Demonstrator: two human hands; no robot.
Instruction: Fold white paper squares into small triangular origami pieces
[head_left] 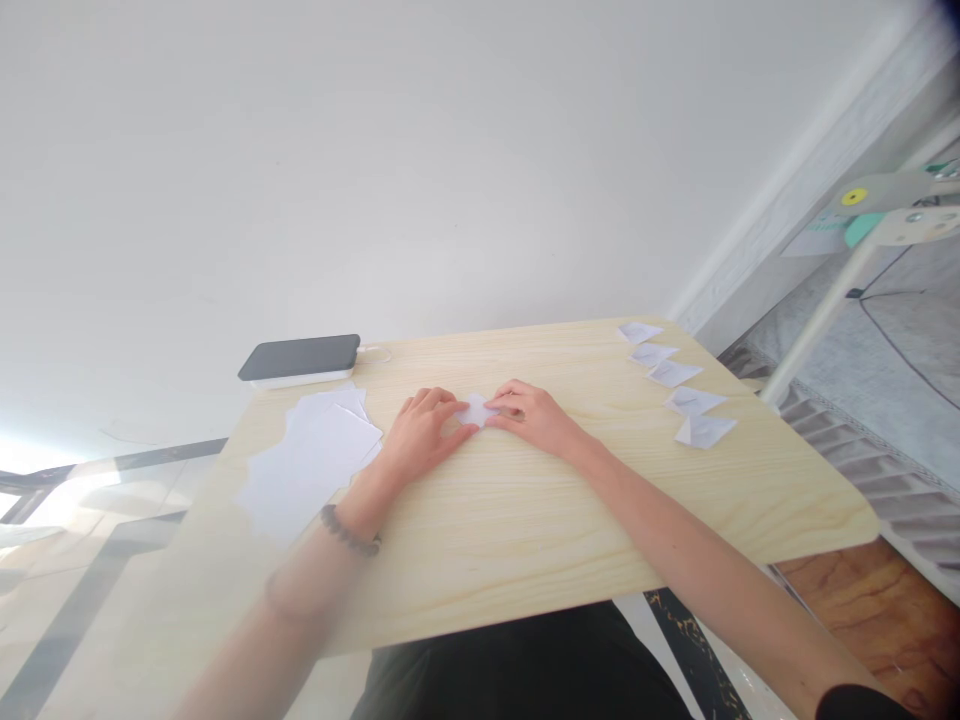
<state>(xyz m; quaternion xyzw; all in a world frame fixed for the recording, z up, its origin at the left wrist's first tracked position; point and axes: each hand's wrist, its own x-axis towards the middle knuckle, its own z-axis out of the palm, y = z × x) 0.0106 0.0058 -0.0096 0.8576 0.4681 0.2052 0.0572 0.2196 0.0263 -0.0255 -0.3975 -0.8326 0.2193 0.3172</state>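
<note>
A small folded piece of white paper [475, 411] lies at the middle of the wooden table, between my two hands. My left hand [426, 430] grips its left edge with thumb and fingers, a dark beaded bracelet round the wrist. On the opposite edge, my right hand [531, 415] pinches the paper between thumb and forefinger. Fingertips cover both sides of the paper, so its full shape is partly hidden.
Loose white paper sheets [311, 455] spread over the table's left side. Behind them rests a dark-topped white device [301, 358] with a cable. Several folded paper pieces [673, 373] line the right side of the table [555, 540]. A white wall rises behind.
</note>
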